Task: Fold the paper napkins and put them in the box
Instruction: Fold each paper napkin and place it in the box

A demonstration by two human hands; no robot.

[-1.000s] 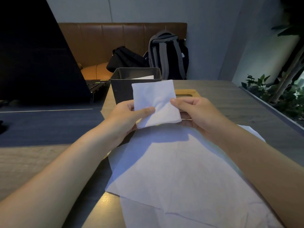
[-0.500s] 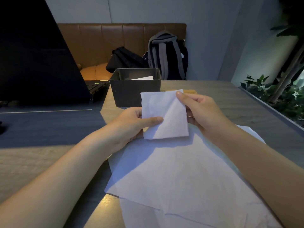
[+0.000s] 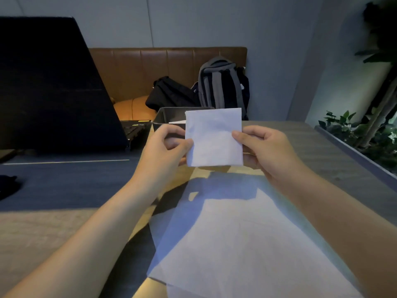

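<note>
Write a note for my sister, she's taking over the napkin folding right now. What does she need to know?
Left hand: pinches the left edge of the folded napkin.
Right hand: pinches its right edge.
The folded napkin is held up in the air, in front of the dark box.
Done: this napkin is folded to a small square; a white piece already shows inside the box.
Left: drop this one in the box, then fold the unfolded napkins lying flat on the table.
</note>
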